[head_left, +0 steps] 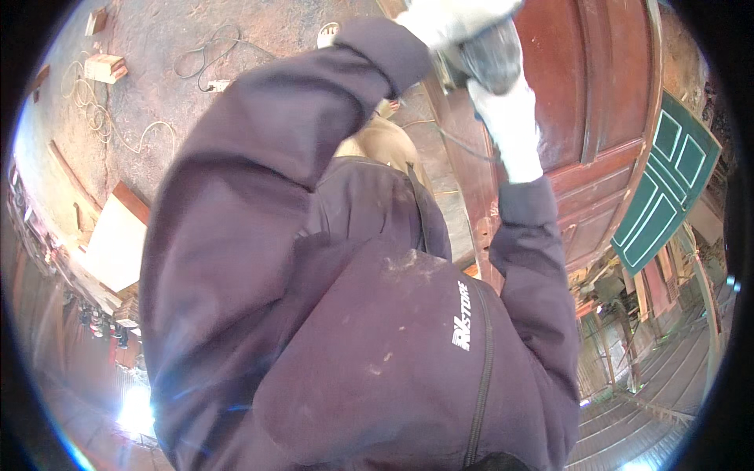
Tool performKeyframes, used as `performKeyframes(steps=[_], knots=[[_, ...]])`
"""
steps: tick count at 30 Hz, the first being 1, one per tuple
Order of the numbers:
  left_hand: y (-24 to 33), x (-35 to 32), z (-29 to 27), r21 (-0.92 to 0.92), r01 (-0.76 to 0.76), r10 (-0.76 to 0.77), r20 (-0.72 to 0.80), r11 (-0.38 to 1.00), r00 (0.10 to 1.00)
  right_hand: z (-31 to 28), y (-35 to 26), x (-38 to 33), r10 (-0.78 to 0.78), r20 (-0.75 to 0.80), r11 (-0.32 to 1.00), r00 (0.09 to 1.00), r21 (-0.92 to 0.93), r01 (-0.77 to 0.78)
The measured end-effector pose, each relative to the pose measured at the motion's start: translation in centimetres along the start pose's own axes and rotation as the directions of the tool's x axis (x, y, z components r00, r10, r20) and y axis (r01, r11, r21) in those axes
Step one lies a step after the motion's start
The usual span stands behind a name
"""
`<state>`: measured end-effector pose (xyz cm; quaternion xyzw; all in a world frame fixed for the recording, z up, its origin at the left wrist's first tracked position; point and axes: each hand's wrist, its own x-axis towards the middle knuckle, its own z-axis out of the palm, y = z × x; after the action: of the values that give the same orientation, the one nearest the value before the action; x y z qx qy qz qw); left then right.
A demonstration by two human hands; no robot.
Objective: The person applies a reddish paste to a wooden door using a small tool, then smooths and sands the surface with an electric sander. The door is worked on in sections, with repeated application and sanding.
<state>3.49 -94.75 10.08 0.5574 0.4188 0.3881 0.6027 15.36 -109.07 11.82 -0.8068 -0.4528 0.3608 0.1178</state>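
Observation:
Both hands wear white gloves and close around a dark, rounded power tool (pixel 493 61) with a cord; its exact kind is hard to make out. My left hand (pixel 457 22) grips its far end at the top of the view, partly cut off by the frame. Around the near end wraps my right hand (pixel 509 129). The tool is at the left long edge of a reddish-brown panelled wooden door (pixel 554 71). What part of it touches the wood is hidden by the hands and the tool's body.
A green panelled door (pixel 667 184) with white lines leans at the right, near stacked wood. On the stained floor to the left lie a wood block (pixel 106 68), loose cables (pixel 98 118) and a pale board (pixel 116 242). A dark cord (pixel 471 147) runs beside the brown door.

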Motion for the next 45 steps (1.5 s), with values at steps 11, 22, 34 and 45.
performKeyframes(steps=[11,22,34,45], knots=[[-1.5,-20.3,14.6,0.225,0.013,-0.052,0.167,0.974,0.984,-1.0,18.0,-19.5,0.138,-0.082,0.988,0.987,0.086,-0.131],[0.6,-8.9,2.0,0.183,0.120,-0.141,0.103,0.976,0.985,0.9,4.5,-8.0,-0.069,-0.066,0.996,0.995,0.055,0.072],[-4.1,11.1,-10.6,-0.497,-0.018,0.032,0.020,0.868,0.999,0.7,-12.9,6.1,-0.296,-0.030,0.953,0.955,0.065,0.297],[1.2,-10.5,5.5,0.161,0.049,-0.096,0.300,0.986,0.949,-0.4,9.6,-10.8,0.056,-0.044,0.993,0.997,0.110,-0.050]])
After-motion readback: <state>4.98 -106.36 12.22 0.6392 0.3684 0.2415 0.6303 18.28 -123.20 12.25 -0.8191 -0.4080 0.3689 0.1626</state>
